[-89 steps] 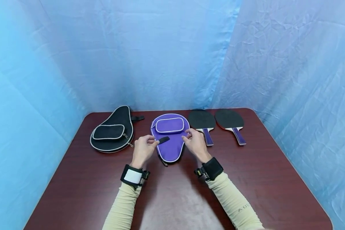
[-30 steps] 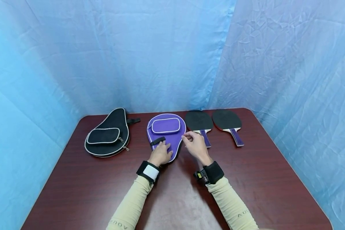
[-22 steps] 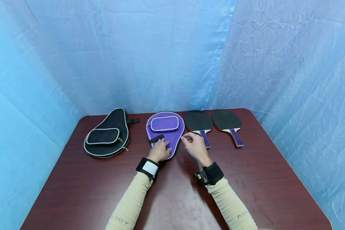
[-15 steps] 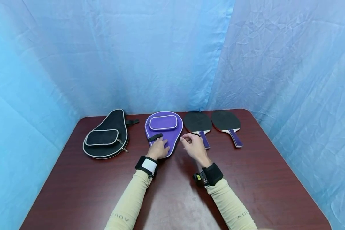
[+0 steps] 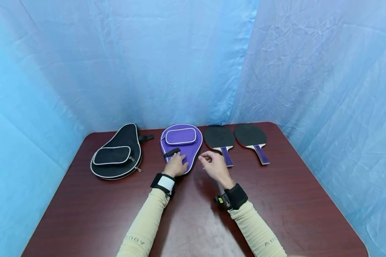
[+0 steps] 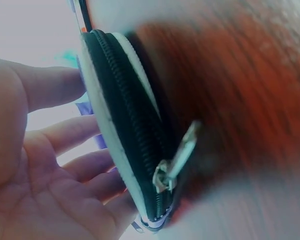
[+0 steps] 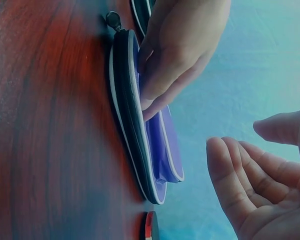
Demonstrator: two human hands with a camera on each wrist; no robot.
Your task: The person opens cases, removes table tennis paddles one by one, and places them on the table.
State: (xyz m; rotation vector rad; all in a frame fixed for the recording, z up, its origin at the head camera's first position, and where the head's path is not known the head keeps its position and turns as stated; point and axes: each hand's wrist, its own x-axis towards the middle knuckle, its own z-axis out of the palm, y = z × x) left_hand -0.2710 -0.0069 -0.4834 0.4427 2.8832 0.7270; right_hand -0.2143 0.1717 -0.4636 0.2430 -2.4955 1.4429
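A purple table tennis paddle case (image 5: 193, 148) with white piping and a front pocket lies flat, its narrow end toward me. My left hand (image 5: 176, 165) rests on that lower part with fingers spread, beside the black strap (image 5: 172, 152) lying across the case. In the left wrist view, the metal zipper pull (image 6: 182, 152) hangs at the black side wall, which looks zipped. Just right of the case, my right hand (image 5: 214, 167) hovers with loosely bent fingers and nothing in them; thumb and fingertips stand apart in the right wrist view.
A black paddle case (image 5: 115, 155) with white piping lies at the left, its strap pointing right. To the right are two table tennis paddles, one (image 5: 219, 136) close beside the purple case, the other (image 5: 251, 135) farther right. Blue curtains (image 5: 164, 64) border the table (image 5: 292, 210).
My left hand has let go of the black strap and come down on the purple case, which has slid slightly away from me. The right hand has stayed nearly in place.
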